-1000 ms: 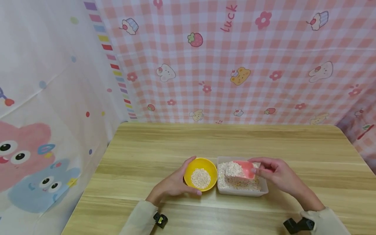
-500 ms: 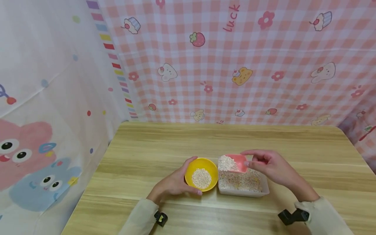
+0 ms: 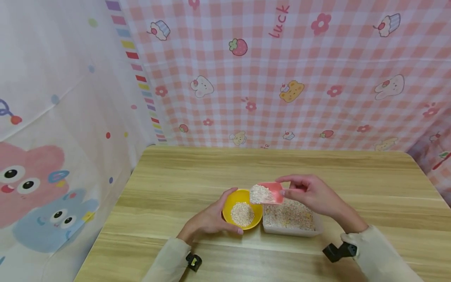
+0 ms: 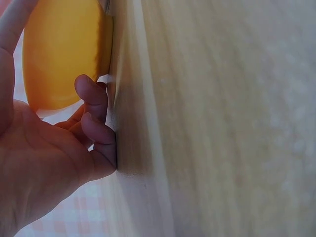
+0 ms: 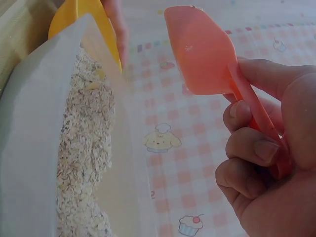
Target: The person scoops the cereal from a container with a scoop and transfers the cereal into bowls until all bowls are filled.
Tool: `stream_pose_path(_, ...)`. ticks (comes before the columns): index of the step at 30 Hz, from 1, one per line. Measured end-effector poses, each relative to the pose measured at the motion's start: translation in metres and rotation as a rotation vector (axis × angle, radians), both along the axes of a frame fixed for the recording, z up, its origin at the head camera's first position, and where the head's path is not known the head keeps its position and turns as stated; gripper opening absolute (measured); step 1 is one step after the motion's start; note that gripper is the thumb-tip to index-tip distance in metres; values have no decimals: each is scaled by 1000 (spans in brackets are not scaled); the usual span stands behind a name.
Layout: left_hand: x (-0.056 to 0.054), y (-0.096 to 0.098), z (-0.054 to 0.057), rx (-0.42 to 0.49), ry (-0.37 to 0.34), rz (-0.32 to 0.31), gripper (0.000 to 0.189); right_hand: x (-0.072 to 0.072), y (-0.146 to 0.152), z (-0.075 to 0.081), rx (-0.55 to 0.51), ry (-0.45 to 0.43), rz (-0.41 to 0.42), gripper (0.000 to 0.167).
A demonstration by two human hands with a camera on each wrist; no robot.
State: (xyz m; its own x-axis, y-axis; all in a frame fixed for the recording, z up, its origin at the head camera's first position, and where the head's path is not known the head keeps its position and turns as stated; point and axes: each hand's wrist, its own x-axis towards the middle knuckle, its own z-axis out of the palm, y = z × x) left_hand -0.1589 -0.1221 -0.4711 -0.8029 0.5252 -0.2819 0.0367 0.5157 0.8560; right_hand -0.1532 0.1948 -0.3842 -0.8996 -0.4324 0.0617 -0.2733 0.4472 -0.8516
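Observation:
My left hand (image 3: 213,217) holds the side of a yellow bowl (image 3: 227,201), thumb on the near side and fingers on the far side. A small heap of oat flakes (image 3: 242,214) lies in the bowl. My right hand (image 3: 311,194) grips the handle of a pink scoop (image 3: 276,190), its fingers curled round it in the right wrist view. Heaped with oat flakes (image 3: 260,194), the scoop hangs above the bowl's right rim and the box's left end. In the left wrist view the bowl (image 4: 66,54) stands on the tabletop.
A translucent plastic box (image 3: 292,231) of oat flakes stands close against the bowl's right side. Both are on a wooden table (image 3: 197,168). Behind rises a pink checked cloth (image 3: 218,66), with a white patterned cloth (image 3: 81,113) at the left.
My right hand has lifted the loaded scoop out of the box and carried it left to the bowl's rim. My left hand keeps its hold on the bowl.

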Motion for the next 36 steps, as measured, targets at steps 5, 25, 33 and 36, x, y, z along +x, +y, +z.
stream_pose_path(5, 0, 0, 1, 0, 3, -3, 116, -4, -7, 0, 3, 0, 23, 29)
stream_pose_path(25, 0, 1, 3, 11, -24, 9, 116, -11, -30, 5, 129, 52, 104, 32)
stream_pose_path(33, 0, 1, 0, -2, -18, 12, 117, -13, -36, 8, 189, 140, 165, 32)
stream_pose_path(36, 0, 0, 0, 3, -11, 8, 117, -13, -39, 8, 208, 182, 186, 32)
